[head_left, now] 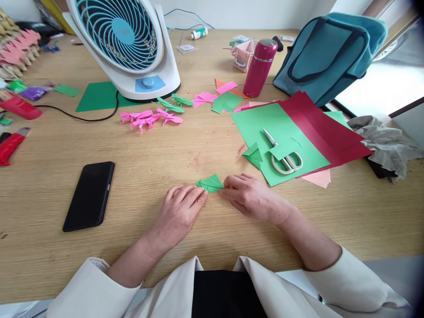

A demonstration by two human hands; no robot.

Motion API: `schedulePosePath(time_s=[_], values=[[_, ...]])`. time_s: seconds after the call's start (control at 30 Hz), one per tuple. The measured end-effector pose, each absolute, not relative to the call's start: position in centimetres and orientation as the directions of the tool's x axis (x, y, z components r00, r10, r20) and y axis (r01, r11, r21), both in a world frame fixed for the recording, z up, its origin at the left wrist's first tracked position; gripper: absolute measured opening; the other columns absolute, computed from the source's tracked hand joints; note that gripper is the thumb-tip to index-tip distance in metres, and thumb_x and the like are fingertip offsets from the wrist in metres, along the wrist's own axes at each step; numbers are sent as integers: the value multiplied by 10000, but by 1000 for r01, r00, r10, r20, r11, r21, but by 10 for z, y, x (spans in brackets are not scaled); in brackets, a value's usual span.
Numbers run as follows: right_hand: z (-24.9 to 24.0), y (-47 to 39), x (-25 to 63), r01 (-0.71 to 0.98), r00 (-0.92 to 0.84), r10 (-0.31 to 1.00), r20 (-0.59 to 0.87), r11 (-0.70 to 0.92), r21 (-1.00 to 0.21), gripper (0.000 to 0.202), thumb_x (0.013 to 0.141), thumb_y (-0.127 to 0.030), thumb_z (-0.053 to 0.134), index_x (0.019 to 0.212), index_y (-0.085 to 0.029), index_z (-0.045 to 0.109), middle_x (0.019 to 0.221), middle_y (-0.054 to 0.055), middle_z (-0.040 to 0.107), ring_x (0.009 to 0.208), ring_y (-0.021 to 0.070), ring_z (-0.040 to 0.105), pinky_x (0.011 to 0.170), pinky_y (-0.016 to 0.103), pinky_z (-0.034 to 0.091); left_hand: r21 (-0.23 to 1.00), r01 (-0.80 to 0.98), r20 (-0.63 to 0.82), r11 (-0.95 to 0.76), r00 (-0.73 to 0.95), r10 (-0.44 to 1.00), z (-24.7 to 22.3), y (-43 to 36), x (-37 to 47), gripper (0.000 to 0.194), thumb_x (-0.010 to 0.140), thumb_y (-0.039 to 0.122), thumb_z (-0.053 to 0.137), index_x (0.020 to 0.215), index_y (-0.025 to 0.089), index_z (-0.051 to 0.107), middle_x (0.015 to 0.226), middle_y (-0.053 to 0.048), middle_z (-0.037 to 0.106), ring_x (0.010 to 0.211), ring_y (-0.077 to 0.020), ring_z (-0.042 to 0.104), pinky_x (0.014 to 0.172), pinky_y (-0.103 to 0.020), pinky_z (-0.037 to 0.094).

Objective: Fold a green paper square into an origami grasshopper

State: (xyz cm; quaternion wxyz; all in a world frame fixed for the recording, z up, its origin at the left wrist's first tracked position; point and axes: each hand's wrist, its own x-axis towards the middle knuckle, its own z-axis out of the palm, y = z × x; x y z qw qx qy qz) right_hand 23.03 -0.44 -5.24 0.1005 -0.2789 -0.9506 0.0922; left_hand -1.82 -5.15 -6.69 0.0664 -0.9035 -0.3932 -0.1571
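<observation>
A small piece of folded green paper (212, 183) with crease lines lies on the table in front of me. My left hand (180, 207) holds its left end, fingers bent together over the edge and thumb at the near side. At the right corner, my right hand (253, 198) grips the paper with curled fingers, the tips partly hidden. Just beyond my right hand is another folded green piece (253, 155). Scissors (287, 162) rest on green sheets (251, 123), partly covered by a small green paper piece (283, 150).
A black phone (88, 196) lies left of my hands. Farther back are pink folded paper figures (150, 118), green figures (172, 104), a fan (142, 57), a magenta bottle (260, 68) and a teal bag (327, 53). Red sheets (321, 132) fan out at right.
</observation>
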Motion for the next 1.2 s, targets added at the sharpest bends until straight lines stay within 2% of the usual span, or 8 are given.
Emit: schedulePosePath(time_s=[0.17,0.3,0.43,0.6,0.77,0.97,1.1,1.2], values=[[-54,-4,229,509,-826,546,138,829,-232,205,971,-161,466,965,-158,671,942,80,577,774,173,499,738,311,359,-3,703,321,-712,675,665,-69,-49,-18,303,954,89,447,1179,124,647,1182,-86,700,1077,-260,596,948,-442,415],[-55,-3,228,517,-819,557,139,820,-244,205,971,-163,466,943,-162,670,944,80,578,787,172,511,733,308,357,100,728,313,-678,624,716,-63,-44,-16,258,940,111,489,1123,158,664,1142,-74,702,1042,-243,607,925,-423,423],[-55,-3,228,526,-816,561,138,820,-224,217,974,-154,450,899,-154,654,912,80,575,766,173,501,725,312,357,192,820,284,-539,480,830,-54,-34,-7,198,934,169,523,1074,185,663,1073,-69,689,973,-234,608,842,-399,433],[-55,-2,229,528,-812,563,153,820,-221,226,988,-163,437,881,-149,636,903,84,585,760,172,498,724,311,361,192,916,157,-351,324,933,-53,-20,9,282,816,358,725,1041,209,642,1047,-81,635,1005,-289,574,802,-405,430],[-58,0,230,540,-774,592,224,802,-254,238,1003,-183,416,888,-164,624,867,61,593,730,162,514,713,308,367,315,914,59,-256,251,966,-54,-12,17,264,746,301,790,880,213,580,986,-50,627,991,-266,588,808,-371,435],[-60,4,231,604,-555,781,285,614,-508,120,970,-196,481,1029,-170,582,905,54,614,781,159,578,702,281,414,549,792,20,-268,308,951,-51,-5,22,230,779,174,716,915,238,542,877,24,692,839,-195,658,755,-315,456],[-60,6,232,529,-483,837,256,512,-676,241,945,-274,569,1159,-164,551,991,62,632,813,155,605,736,282,454,665,687,17,-294,380,925,-50,1,22,236,788,125,653,974,236,560,907,22,716,850,-180,687,723,-283,473],[-59,6,231,453,-498,842,209,458,-765,233,917,-322,625,1090,-169,595,929,41,642,766,139,593,694,263,449,711,619,26,-334,452,892,-49,2,19,262,781,104,627,1000,238,574,913,23,719,832,-168,686,708,-266,472]])
